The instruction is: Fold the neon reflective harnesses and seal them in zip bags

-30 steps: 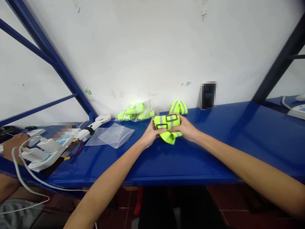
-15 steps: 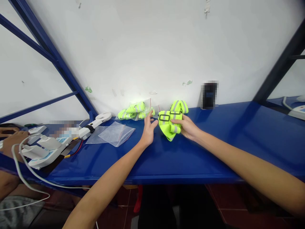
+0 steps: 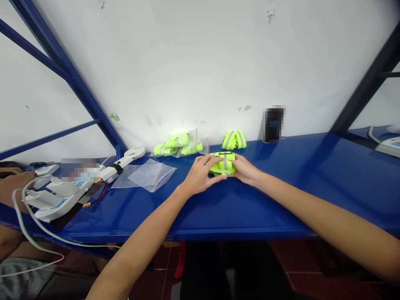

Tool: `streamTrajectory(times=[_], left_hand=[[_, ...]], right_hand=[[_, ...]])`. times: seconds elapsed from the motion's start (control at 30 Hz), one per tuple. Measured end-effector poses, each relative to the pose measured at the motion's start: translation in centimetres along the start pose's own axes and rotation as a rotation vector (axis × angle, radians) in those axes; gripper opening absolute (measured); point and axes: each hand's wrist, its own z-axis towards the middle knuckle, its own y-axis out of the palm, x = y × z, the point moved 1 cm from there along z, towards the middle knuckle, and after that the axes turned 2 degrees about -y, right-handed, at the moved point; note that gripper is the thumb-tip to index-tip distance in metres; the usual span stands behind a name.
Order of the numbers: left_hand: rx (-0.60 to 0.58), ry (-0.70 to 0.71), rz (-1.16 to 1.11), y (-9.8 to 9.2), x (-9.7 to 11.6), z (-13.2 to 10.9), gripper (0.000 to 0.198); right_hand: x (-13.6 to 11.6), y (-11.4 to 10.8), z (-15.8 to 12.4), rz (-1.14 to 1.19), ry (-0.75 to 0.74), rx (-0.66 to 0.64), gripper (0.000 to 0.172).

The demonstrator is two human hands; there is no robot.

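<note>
A: Item in hand?
B: One fluorescent yellow strap roll (image 3: 224, 166), grey-striped, dark buckle partly visible on top. Location: between the two hands, over the blue table (image 3: 237, 212); whether it touches the surface, cannot tell.
A: Grip?
B: Left hand (image 3: 200, 173): fingers over the left end, thumb along the lower edge, pinching the roll. Right hand (image 3: 246, 170): curled about the right end, fingertips partly hidden.
A: Entered as done?
B: Bagged rolls (image 3: 178, 143), about three, in clear plastic at the foot of the wall (image 3: 187, 66). Judged complete.
A: Entered as left?
B: The held roll: compact, no long tail showing, so rolling looks nearly finished; not bagged. Second roll (image 3: 234, 140), just beyond it near the wall: rolled, apparently unbagged. Flat bags (image 3: 151, 175), clear, seemingly unfilled: left of the left hand, apart from it.
</note>
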Motion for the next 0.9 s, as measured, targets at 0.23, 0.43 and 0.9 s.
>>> streamTrajectory(times=[0.23, 0.43, 0.9], left_hand=[[0.117, -0.197, -0.265, 0.0, -0.1, 0.2, 0.045], [0.139, -0.208, -0.316, -0.1, 0.0, 0.1, 0.046], [0.096, -0.221, -0.356, 0.8, -1.1, -0.3, 0.043]], right_hand=[[0.4, 0.0, -0.3, 0.016, 0.063, -0.048, 0.063], [0.2, 0.1, -0.6, 0.052, 0.031, -0.166, 0.05], [-0.2, 0.5, -1.4, -0.582, -0.542, -0.24, 0.056]])
